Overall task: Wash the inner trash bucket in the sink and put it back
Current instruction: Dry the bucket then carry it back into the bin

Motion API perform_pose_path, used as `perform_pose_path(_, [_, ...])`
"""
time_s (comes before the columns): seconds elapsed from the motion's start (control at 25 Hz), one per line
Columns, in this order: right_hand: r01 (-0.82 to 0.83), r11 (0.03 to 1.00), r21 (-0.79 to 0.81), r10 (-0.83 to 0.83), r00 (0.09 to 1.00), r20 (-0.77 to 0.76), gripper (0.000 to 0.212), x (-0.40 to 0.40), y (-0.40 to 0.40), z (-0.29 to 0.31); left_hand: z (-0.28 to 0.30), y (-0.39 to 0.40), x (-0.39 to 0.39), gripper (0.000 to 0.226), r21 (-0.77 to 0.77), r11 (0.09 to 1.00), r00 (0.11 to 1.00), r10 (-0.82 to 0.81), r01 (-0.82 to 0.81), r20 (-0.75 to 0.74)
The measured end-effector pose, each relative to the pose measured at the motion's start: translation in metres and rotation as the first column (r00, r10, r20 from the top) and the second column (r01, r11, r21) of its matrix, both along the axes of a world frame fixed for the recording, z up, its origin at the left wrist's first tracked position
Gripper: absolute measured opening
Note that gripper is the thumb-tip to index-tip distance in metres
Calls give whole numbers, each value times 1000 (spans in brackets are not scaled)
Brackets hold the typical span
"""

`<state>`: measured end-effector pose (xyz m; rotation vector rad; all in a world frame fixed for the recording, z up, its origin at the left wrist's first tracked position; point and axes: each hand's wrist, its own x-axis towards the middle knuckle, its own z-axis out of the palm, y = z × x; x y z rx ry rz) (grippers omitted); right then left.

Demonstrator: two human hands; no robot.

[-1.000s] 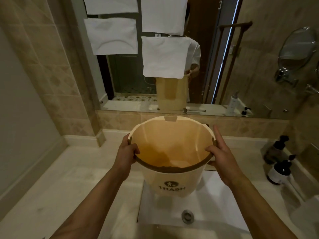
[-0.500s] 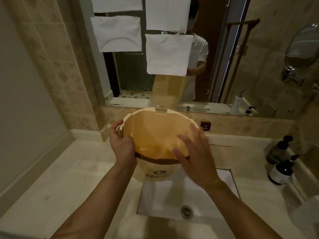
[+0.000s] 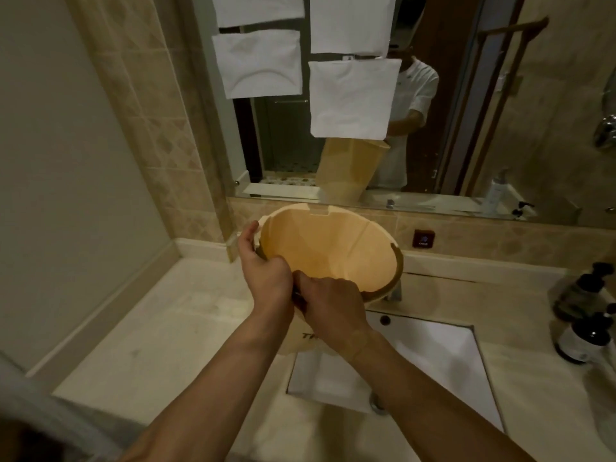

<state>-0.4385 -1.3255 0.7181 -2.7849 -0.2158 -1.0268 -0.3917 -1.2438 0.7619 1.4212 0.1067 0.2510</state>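
I hold a cream plastic trash bucket tilted, its mouth toward me, above the back left of the white rectangular sink. A dark band runs round its rim, and part of the word TRASH shows on its outer wall. My left hand grips the rim at its near left. Beside it, my right hand grips the near rim, fingers curled over the edge. The two hands touch. The bucket hides most of the faucet; only its base shows.
The sink sits in a beige stone counter. Two dark pump bottles stand at the right. A mirror with white cloths hung on it backs the counter. A tiled wall closes the left side.
My right hand left the bucket's right rim, crossed over its mouth and now grips the near rim beside my left hand. The bucket moved left and back and tilted further toward me.
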Motion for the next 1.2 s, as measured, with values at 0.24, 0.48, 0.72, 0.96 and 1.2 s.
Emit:
perform_pose_path(0.24, [5, 875, 485, 40, 996, -82, 28, 18, -3, 12, -15, 61, 46, 40, 79, 995, 989, -72, 63, 127])
perform_pose_path(0.48, [69, 503, 862, 19, 996, -90, 11, 74, 35, 20, -91, 176, 134, 37, 39, 998, 959, 48, -39, -280])
perform_pose_path(0.72, [46, 38, 998, -116, 992, -41, 14, 136, 99, 16, -151, 223, 189, 62, -603, 797, 763, -402, 21, -505])
perform_pose_path(0.96, [11, -184, 983, -52, 998, -21, 21, 160, 111, 3, -129, 238, 245, 56, -772, 584, 774, -601, 252, -202])
perform_pose_path(1.2, [310, 52, 949, -8, 951, -310, 68, 162, 85, -26, -92, 237, 287, 70, -490, 834, 835, -444, 253, -325])
